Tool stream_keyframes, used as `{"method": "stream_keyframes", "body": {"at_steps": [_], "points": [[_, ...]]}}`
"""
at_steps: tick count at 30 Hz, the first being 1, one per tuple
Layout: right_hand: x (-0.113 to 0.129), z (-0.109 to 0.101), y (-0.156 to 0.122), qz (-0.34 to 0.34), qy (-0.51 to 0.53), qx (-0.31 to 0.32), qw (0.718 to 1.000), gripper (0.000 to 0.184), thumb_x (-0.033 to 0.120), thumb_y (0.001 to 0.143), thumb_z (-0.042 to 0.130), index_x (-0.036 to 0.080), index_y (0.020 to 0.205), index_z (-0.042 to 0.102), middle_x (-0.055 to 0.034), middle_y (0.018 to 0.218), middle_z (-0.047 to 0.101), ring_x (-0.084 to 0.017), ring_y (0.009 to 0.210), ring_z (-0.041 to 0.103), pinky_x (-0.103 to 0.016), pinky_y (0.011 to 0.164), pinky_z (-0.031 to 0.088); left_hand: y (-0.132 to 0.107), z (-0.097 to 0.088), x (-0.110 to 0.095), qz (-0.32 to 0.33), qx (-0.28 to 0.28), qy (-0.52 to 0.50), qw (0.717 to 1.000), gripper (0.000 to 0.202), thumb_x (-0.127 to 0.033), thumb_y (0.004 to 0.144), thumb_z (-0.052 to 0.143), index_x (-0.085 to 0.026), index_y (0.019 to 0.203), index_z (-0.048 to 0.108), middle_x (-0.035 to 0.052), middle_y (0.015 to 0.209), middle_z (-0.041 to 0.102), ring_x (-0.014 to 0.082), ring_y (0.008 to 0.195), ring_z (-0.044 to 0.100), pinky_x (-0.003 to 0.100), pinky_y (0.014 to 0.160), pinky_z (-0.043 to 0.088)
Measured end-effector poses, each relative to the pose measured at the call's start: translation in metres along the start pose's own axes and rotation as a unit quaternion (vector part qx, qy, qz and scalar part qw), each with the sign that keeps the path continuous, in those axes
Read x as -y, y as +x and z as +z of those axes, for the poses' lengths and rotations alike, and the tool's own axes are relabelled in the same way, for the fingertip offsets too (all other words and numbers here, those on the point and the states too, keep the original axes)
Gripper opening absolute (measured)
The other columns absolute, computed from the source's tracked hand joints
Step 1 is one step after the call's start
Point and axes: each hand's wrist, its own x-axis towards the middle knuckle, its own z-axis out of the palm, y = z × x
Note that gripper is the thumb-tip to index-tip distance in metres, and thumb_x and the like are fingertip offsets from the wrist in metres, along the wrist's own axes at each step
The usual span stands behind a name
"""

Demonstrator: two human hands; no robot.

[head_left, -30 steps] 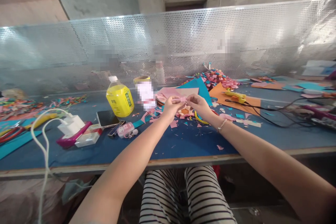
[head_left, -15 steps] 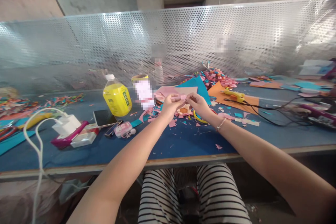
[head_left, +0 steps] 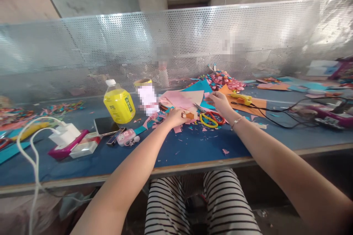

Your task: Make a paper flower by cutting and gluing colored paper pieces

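My right hand is raised above the back of the scissors, pinching a small pink paper piece at its fingertips. My left hand is low among the paper scraps, its fingers closed at the edge of a small orange paper piece. Between the two hands lie scissors with yellow and red handles, blades pointing away to the left. Behind them, pink paper sheets overlap a blue sheet.
A yellow-liquid bottle, a phone and a magenta power strip stand left. A yellow glue gun rests on orange paper at right, its black cord trailing. A perforated metal screen closes the back.
My hands have moved apart. The right went right and away with the pink piece; the left came down to the orange piece. The scissors, partly covered before, now show fully.
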Motion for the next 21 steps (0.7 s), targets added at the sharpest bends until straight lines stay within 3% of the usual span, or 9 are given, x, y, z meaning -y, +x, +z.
{"method": "stream_keyframes", "body": {"at_steps": [8, 13, 18, 21], "points": [[0.008, -0.003, 0.001, -0.012, 0.025, -0.011, 1.0, 0.015, 0.022, 0.065, 0.058, 0.019, 0.063, 0.044, 0.002, 0.061, 0.056, -0.01, 0.064, 0.062, -0.02, 0.06, 0.05, -0.006, -0.001, -0.013, 0.035, -0.01, -0.058, 0.998, 0.038, -0.012, 0.046, 0.07, -0.022, 0.078, 0.051, -0.0043, 0.072, 0.056, 0.0103, 0.06, 0.051, 0.021, 0.057, 0.038], [0.011, -0.004, -0.003, -0.028, 0.059, 0.0, 0.998, 0.018, 0.022, 0.064, 0.06, 0.019, 0.062, 0.042, 0.0023, 0.062, 0.056, -0.01, 0.063, 0.062, -0.024, 0.066, 0.052, -0.005, -0.006, -0.02, -0.001, -0.056, -0.148, 0.987, 0.05, -0.005, 0.047, 0.065, -0.02, 0.092, 0.048, -0.0039, 0.075, 0.053, 0.007, 0.057, 0.047, 0.021, 0.059, 0.039], [0.009, -0.005, -0.003, -0.028, 0.067, 0.039, 0.997, 0.016, 0.021, 0.062, 0.06, 0.019, 0.065, 0.044, 0.0028, 0.063, 0.056, -0.011, 0.063, 0.062, -0.024, 0.064, 0.053, 0.0, -0.012, -0.021, -0.047, -0.11, -0.248, 0.961, 0.039, -0.006, 0.047, 0.069, -0.016, 0.081, 0.052, 0.001, 0.079, 0.055, 0.0104, 0.07, 0.052, 0.025, 0.067, 0.042], [0.007, -0.006, -0.003, -0.017, 0.067, 0.058, 0.996, 0.016, 0.021, 0.062, 0.06, 0.02, 0.067, 0.045, 0.0032, 0.06, 0.054, -0.013, 0.065, 0.063, -0.022, 0.057, 0.051, 0.001, -0.014, -0.021, -0.077, -0.094, -0.324, 0.938, 0.032, -0.007, 0.053, 0.068, -0.016, 0.079, 0.052, 0.0012, 0.077, 0.055, 0.0106, 0.069, 0.054, 0.025, 0.066, 0.044]]}}
